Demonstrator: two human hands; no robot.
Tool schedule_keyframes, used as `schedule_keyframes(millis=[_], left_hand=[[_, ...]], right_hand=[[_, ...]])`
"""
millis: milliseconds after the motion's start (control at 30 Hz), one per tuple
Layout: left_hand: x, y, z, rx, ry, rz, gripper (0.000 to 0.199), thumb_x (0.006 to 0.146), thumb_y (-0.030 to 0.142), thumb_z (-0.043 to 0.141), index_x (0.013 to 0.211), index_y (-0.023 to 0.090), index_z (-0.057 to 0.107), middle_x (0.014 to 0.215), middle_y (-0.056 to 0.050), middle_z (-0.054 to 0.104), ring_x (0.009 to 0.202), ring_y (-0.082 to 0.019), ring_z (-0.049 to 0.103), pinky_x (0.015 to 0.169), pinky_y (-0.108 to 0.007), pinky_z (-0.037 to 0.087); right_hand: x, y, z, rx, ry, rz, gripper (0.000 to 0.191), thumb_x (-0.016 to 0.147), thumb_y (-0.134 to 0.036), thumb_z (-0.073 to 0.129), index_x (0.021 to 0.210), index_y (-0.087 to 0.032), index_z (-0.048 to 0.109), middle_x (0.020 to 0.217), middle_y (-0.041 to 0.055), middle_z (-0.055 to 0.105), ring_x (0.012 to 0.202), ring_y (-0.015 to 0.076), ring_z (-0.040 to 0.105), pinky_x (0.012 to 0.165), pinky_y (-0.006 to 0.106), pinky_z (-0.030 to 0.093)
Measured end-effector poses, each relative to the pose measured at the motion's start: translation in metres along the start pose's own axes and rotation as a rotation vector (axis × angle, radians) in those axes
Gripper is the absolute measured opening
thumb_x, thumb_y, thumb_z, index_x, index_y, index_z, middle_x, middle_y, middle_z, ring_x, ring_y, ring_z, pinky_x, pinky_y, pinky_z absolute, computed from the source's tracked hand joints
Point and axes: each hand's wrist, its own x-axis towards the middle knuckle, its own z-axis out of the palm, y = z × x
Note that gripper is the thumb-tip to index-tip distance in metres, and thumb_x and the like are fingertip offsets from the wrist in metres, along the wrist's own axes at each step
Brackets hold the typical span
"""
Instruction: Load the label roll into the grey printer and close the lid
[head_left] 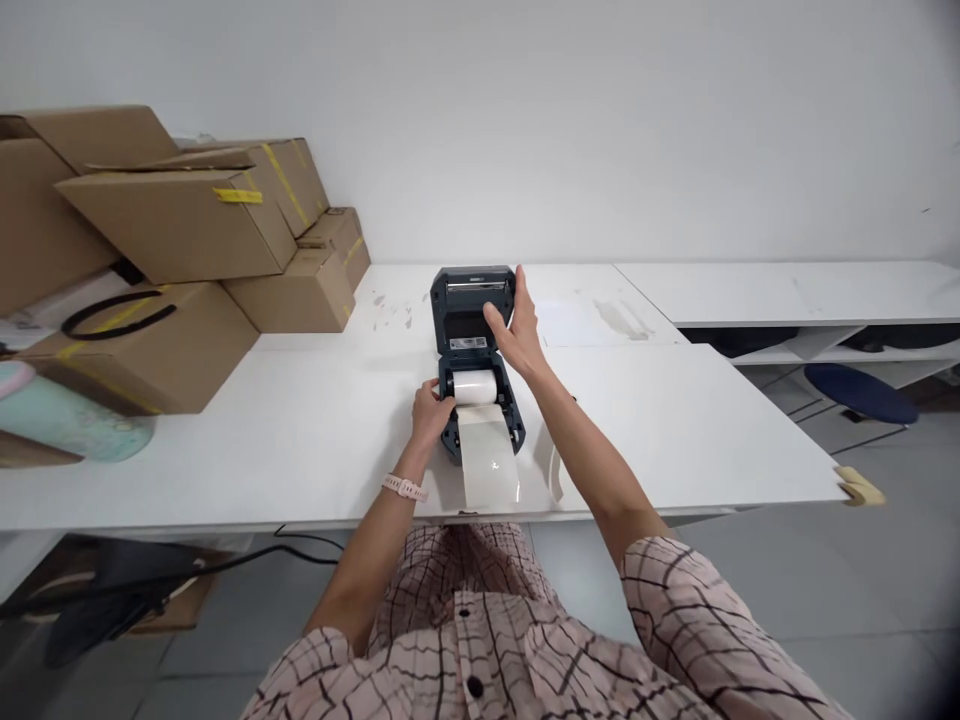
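Observation:
A dark grey label printer (448,437) stands on the white table with its lid (466,325) raised. Inside its base sits a roll of white labels (475,387), and a strip of labels (488,460) hangs out over the front towards me. My right hand (519,330) grips the lid's right edge, thumb on the inner face and fingers along the outside. At the base's left side, my left hand (430,410) holds the printer's edge beside the roll, its fingertips partly hidden.
Cardboard boxes (187,215) are stacked at the left, with a black ring-shaped loop (120,315) on one. A mint-green bottle (75,415) lies before them. A curved pale strip (555,474) is right of the printer. A blue stool (861,392) stands beyond the table's right end.

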Motion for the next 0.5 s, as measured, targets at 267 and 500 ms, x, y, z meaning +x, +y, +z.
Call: schedule_keyframes(millis=[267,500], left_hand=[[0.002,0.0,0.002,-0.001,-0.008,-0.015,0.049,0.067,0.018,0.069,0.115,0.018,0.063,0.077,-0.002,0.063,0.07,-0.02,0.06,0.066,-0.029,0.041],[0.006,-0.003,0.003,0.027,-0.035,0.044,0.044,0.07,0.015,0.063,0.115,0.017,0.064,0.078,-0.003,0.064,0.068,-0.019,0.06,0.063,-0.028,0.041]], right_hand=[[0.023,0.01,-0.012,-0.169,-0.046,-0.141,0.082,0.095,-0.058,0.045,0.16,-0.021,0.013,0.168,0.0141,0.021,0.154,0.0356,0.019,0.121,0.06,0.025],[-0.016,0.002,0.007,-0.161,-0.776,-0.158,0.064,0.093,-0.037,0.055,0.152,-0.017,0.039,0.14,0.0149,0.062,0.127,0.0306,0.06,0.105,0.045,0.048]])
